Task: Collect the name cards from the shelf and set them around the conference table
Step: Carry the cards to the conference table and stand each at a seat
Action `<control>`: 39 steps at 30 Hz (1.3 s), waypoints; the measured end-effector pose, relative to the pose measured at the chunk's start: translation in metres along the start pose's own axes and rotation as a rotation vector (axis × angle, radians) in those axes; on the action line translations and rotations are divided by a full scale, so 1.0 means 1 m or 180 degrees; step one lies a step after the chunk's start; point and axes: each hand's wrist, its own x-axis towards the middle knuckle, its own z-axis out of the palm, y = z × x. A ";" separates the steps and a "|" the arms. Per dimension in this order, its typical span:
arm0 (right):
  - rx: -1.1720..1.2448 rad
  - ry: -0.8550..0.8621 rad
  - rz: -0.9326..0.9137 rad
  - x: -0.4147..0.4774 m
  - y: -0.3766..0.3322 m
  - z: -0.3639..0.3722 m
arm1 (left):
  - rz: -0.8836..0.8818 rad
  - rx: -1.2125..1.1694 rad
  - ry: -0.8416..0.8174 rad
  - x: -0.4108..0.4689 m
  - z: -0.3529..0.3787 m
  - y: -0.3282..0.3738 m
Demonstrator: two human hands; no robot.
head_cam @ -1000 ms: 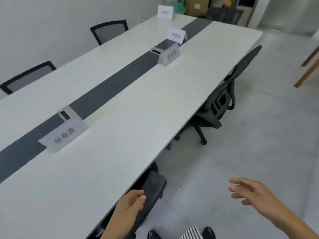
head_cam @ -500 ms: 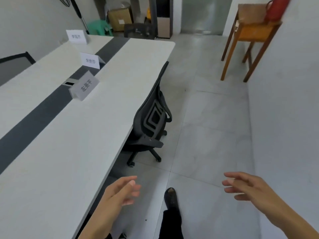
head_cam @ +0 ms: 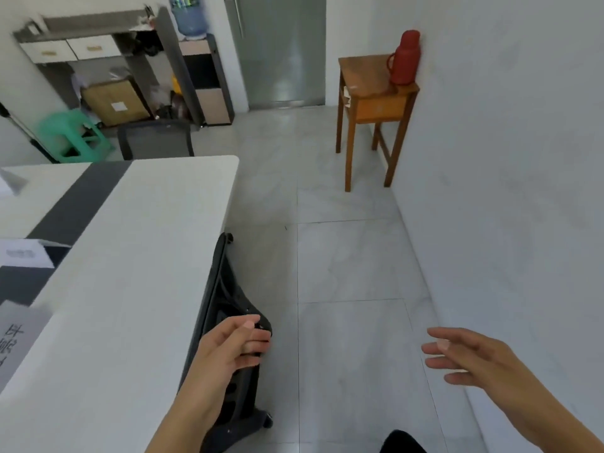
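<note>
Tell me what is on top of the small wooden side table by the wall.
A red thermos flask stands at the back right corner of the wooden side table, against the wall. The rest of its top looks bare. Whatever is in its drawer is hidden.

Between the worktop (head_cam: 137,289) on the left and the wall (head_cam: 523,191) on the right runs a lane of bare floor (head_cam: 346,263), wide enough for both empty, loosely spread hands. The left hand (head_cam: 228,351) hangs over the back of a black chair (head_cam: 228,299) tucked against the worktop's edge, which narrows the lane on that side. The right hand (head_cam: 470,358) floats near the wall. Farther on, a wooden side table (head_cam: 369,93) carrying a red flask (head_cam: 403,57) stands against the wall. At the far end another chair (head_cam: 155,138), a green stool (head_cam: 70,135) and a box (head_cam: 114,103) crowd the foot of the shelf (head_cam: 98,40).
</note>
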 end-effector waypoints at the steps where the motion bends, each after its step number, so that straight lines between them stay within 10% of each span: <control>1: 0.0039 0.0031 0.0022 0.016 -0.009 -0.002 | 0.0042 0.0012 -0.0069 0.021 0.007 0.014; 39: -0.0153 -0.0371 -0.0091 0.902 -0.556 0.060 | 0.0214 0.0032 0.0521 0.892 -0.009 0.414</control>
